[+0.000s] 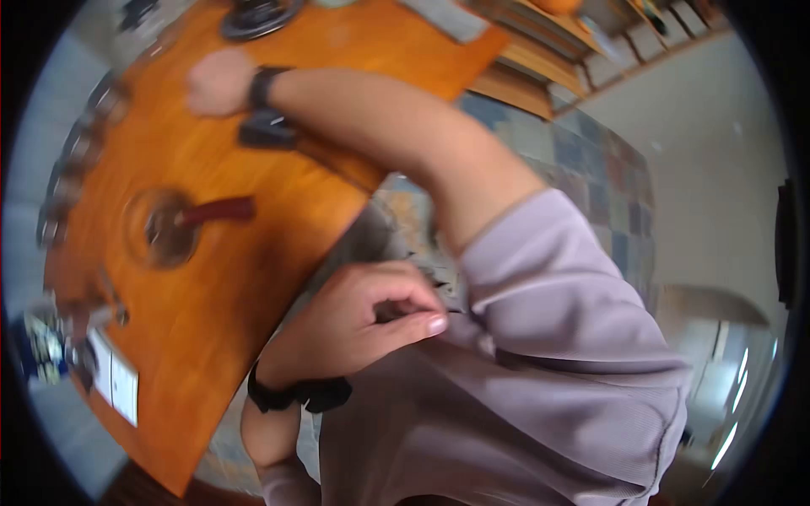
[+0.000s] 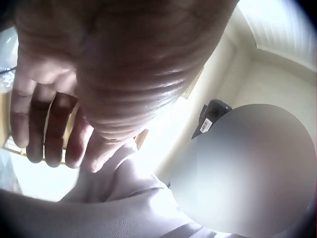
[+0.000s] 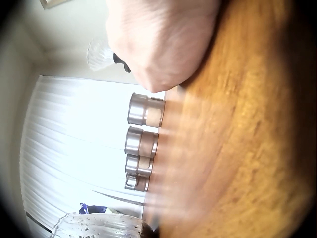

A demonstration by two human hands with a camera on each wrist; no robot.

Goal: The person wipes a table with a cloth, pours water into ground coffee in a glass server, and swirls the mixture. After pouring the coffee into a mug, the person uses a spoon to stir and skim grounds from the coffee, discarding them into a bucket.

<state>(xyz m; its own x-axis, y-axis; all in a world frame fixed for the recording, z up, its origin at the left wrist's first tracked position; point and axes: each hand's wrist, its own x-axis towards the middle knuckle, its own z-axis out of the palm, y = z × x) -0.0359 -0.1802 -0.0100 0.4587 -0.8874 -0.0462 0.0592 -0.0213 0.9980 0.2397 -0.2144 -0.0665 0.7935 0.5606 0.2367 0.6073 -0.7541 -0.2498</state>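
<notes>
My right hand [image 1: 221, 82] is out over the orange-brown wooden table [image 1: 211, 304], blurred, in a rounded, bunched shape. In the right wrist view that hand [image 3: 163, 44] sits low at the tabletop [image 3: 237, 124]. Its fingers are hidden there, so I cannot tell whether it holds anything. My left hand [image 1: 359, 312] hovers before the mauve shirt [image 1: 574, 337], thumb and fingers loosely bent. From the left wrist, its palm and relaxed fingers [image 2: 59, 129] show nothing held. A round see-through vessel with a dark red handle [image 1: 219, 211] stands on the table between the hands.
Several metal canisters [image 3: 141, 141] line the table's far edge. A white sheet or screen [image 1: 114, 379] lies at the table's edge, lower left in the head view. A dark round object [image 1: 257, 17] sits past the right hand. Wooden shelves [image 1: 531, 63] stand beyond.
</notes>
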